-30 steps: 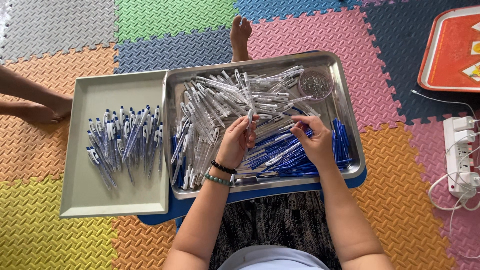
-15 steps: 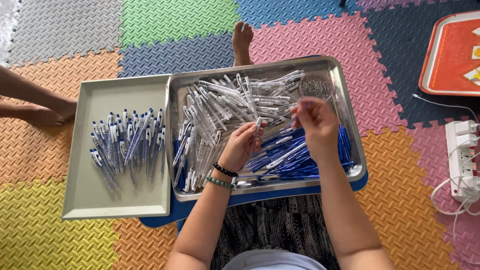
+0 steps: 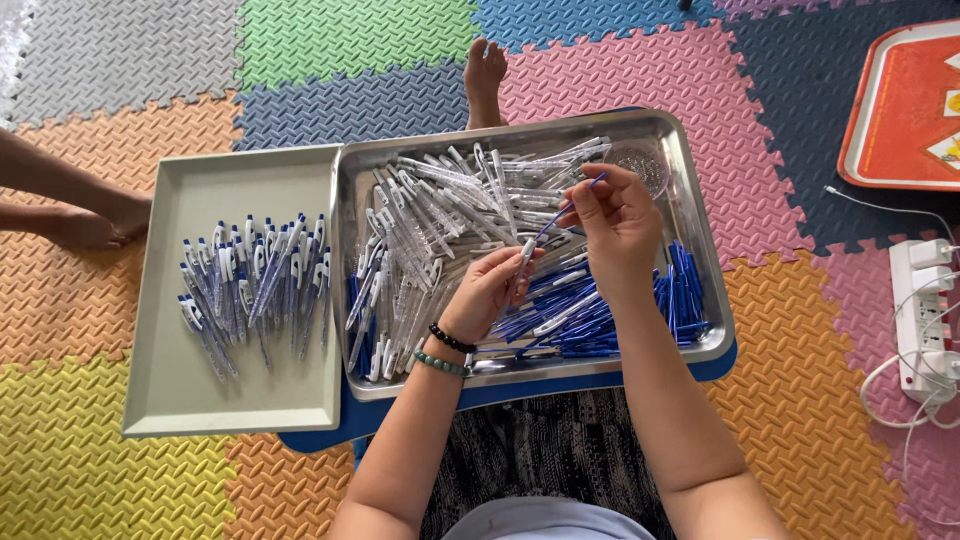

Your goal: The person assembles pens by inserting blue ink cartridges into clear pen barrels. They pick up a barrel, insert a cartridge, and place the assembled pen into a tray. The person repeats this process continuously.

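Resting on a low blue table [image 3: 520, 392], a steel tray [image 3: 700, 210] holds a dense heap of clear pen barrels [image 3: 440, 215] across its upper and left parts, a pile of blue refills [image 3: 610, 315] toward the lower right, and a small clear round cup [image 3: 640, 160] in the far right corner — what the cup holds is too small to make out. Just beside it on the left, touching its rim, a pale rectangular tray [image 3: 170, 400] carries a loose row of assembled blue-and-white pens [image 3: 255, 285]. The left hand [image 3: 485, 295] is curled over the steel tray, thumb and fingers closed around a clear pen barrel [image 3: 524, 255] held nearly upright. The right hand [image 3: 615, 225] hovers a little higher, its fingertips pinched on a thin blue refill [image 3: 565, 210] that slants down to the barrel's top — whether the tip is already inside cannot be told. A bare foot [image 3: 485, 75] shows beyond the tray; another person's legs [image 3: 70, 205] are cut off at the left edge. At the right, an orange tray [image 3: 900, 110] and a white power strip [image 3: 925, 320] are only partly in view.
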